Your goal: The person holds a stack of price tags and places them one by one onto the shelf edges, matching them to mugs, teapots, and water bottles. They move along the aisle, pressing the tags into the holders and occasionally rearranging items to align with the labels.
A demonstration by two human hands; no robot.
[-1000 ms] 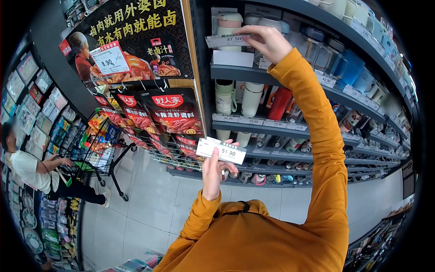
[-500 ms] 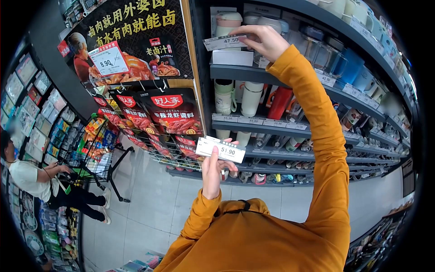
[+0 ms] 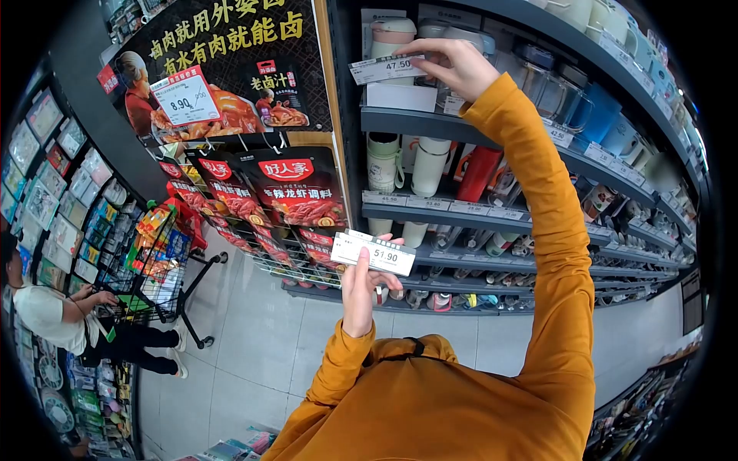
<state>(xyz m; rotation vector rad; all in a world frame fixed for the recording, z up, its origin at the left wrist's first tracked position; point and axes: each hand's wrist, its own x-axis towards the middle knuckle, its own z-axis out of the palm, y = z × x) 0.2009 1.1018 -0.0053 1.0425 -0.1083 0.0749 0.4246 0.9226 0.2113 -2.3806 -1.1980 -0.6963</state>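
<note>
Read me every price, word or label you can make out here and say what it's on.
"47.50": tag in right hand.
"51.90": tag stack in left hand.
"8.90": card on poster.
"好人家": red packet.
"42.90": shelf label, faint.
Other shelf labels: too small to read.

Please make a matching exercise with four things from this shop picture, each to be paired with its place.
Things:
1. price tag 47.50
2. price tag 51.90
3. price card 8.90
4. shopping cart

Places:
A. on the dark poster
B. in the left hand
C. on the floor, by a crouching person
D. in the right hand, at the top shelf

Pairs: 1-D, 2-B, 3-A, 4-C
</note>
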